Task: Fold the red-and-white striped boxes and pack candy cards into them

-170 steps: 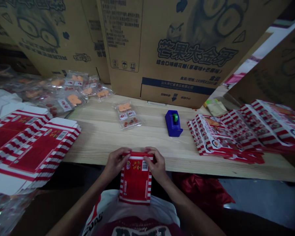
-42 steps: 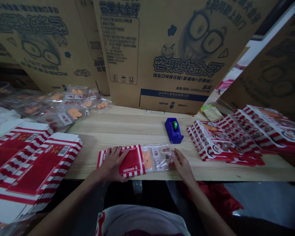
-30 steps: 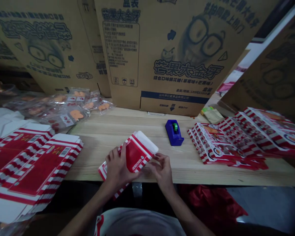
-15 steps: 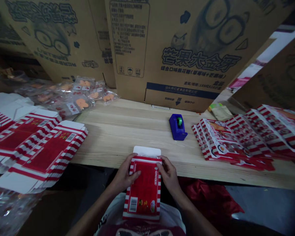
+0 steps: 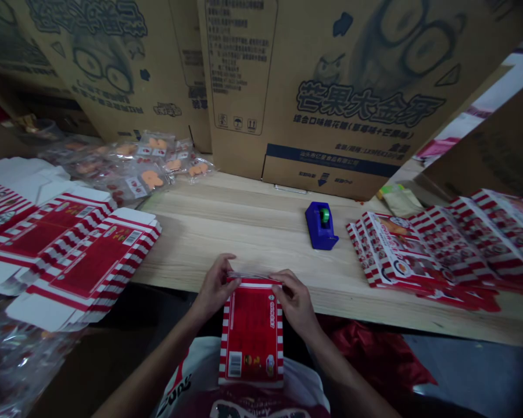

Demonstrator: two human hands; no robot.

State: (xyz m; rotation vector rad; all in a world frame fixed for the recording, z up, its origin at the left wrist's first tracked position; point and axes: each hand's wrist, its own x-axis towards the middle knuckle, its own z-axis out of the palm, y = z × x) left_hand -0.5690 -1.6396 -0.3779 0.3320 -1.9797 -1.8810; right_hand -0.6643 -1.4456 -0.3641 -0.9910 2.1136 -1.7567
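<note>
A red box with red-and-white striped edges rests against my lap, its far end level with the table's front edge. My left hand pinches the far left corner of this box, thumb on top. At the far right corner, the fingers of my right hand close over the edge. The white end flap is folded up or in and shows only as a thin line between my hands. A blue tape dispenser with green tape stands on the table ahead, to the right.
Flat striped cartons lie stacked at left, with bagged orange sweets behind them. Striped boxes lean in a row at right. Large cardboard cartons line the back of the wooden table. Red plastic hangs below.
The white flap that stuck out at the box's far end has been bent over. My left hand has shifted from the box's side up to its far corner. The view has swung slightly left.
</note>
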